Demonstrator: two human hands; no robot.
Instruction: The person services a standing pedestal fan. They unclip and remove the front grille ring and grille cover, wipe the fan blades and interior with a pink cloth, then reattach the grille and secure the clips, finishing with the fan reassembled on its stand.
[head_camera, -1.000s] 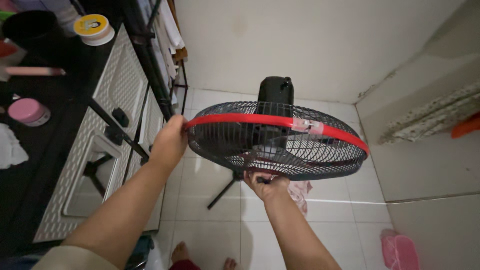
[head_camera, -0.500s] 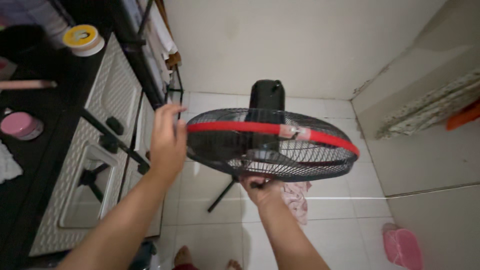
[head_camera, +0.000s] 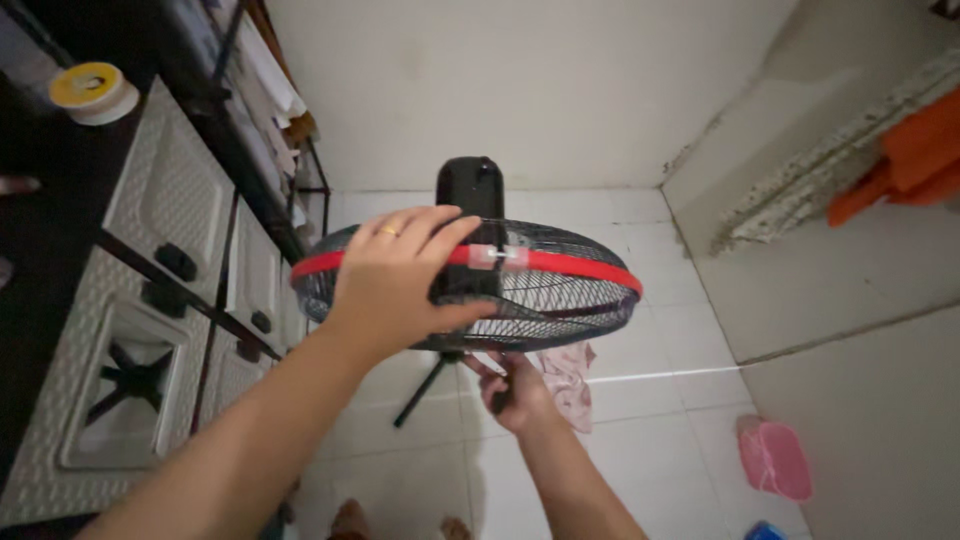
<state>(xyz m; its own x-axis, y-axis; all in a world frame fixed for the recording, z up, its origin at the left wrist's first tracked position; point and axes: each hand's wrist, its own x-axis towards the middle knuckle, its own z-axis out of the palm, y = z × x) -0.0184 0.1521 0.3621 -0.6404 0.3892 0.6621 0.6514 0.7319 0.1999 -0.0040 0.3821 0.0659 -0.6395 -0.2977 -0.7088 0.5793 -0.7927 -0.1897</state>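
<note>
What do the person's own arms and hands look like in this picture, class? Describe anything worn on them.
Both forearms are bare: no sleeves, gloves, watch or wristband show. The left hand wears a thin gold-coloured ring on one finger. The right hand shows no ring on the parts in view, though some of it is hidden. Fingernails look short and unpainted.

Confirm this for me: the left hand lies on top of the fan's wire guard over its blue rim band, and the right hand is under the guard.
Wrong on the colour. The head view shows the rim band is red, not blue. The left hand does lie on top of the fan's wire guard, and the right hand is under it.
</note>
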